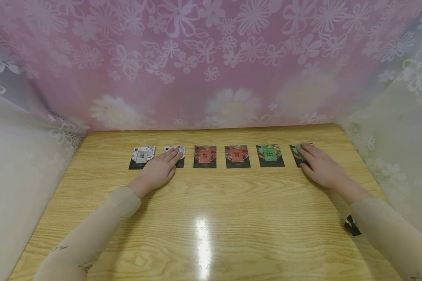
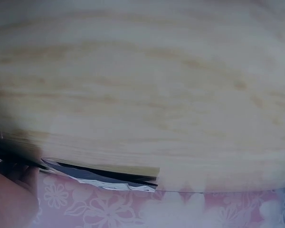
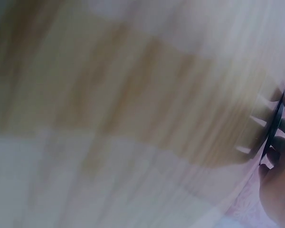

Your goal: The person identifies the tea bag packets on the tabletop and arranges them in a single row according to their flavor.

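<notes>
A row of flat sachets lies near the back of the wooden table. My left hand [image 1: 160, 168] rests its extended fingers across a white-and-black sachet [image 1: 180, 162], second from the left, partly hiding it. To its left lies a matching white-and-black sachet [image 1: 140, 157]. At the row's right end, my right hand [image 1: 321, 166] lays its fingers on a green-and-black sachet [image 1: 296, 156], covering much of it. The right wrist view shows fingers [image 3: 268, 178] at that sachet's dark edge. In the left wrist view, fingers [image 2: 12, 194] sit at the lower left beside a sachet [image 2: 104, 179].
Two red-and-black sachets [image 1: 204, 157] lie mid-row, with another green-and-black sachet [image 1: 270, 155] to their right. A small black-and-white item [image 1: 353, 226] shows beside the right sleeve. Flowered pink cloth [image 1: 211, 93] hangs behind the wooden table [image 1: 232, 218], and pale cloth borders both sides.
</notes>
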`<state>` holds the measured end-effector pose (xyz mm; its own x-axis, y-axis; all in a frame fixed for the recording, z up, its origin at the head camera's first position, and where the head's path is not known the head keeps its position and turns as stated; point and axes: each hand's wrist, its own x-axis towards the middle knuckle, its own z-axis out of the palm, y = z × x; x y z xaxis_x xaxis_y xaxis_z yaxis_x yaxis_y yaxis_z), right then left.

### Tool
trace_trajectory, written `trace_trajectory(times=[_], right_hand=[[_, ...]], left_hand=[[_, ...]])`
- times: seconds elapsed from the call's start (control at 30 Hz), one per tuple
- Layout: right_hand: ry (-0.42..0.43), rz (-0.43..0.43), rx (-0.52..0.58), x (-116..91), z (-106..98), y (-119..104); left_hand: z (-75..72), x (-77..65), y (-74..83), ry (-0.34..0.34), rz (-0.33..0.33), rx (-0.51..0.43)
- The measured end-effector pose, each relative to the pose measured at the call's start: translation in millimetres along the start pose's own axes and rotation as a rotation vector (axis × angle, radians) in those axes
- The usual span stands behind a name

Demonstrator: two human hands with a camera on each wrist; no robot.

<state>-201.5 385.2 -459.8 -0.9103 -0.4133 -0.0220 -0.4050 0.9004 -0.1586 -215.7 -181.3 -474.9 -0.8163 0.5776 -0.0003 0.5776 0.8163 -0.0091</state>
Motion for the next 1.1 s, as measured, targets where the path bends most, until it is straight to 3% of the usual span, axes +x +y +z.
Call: trace_trajectory(times=[0.47,0.83,1.1], right_hand=[[-0.006,0.001,0.015,2,3,-5],[-0.014,0.022,0.003,2,5,-5],[-0.024,0.035,-0.005,2,5,-6]], left_hand=[[3.4,2.1,-4.2,0.001,0.000,-0.033],[-7.1,3.1,-1.5,-0.014,-0.040,-0.142],[-9.7,1.9,-1.4,-0.020,-0.052,-0.165]])
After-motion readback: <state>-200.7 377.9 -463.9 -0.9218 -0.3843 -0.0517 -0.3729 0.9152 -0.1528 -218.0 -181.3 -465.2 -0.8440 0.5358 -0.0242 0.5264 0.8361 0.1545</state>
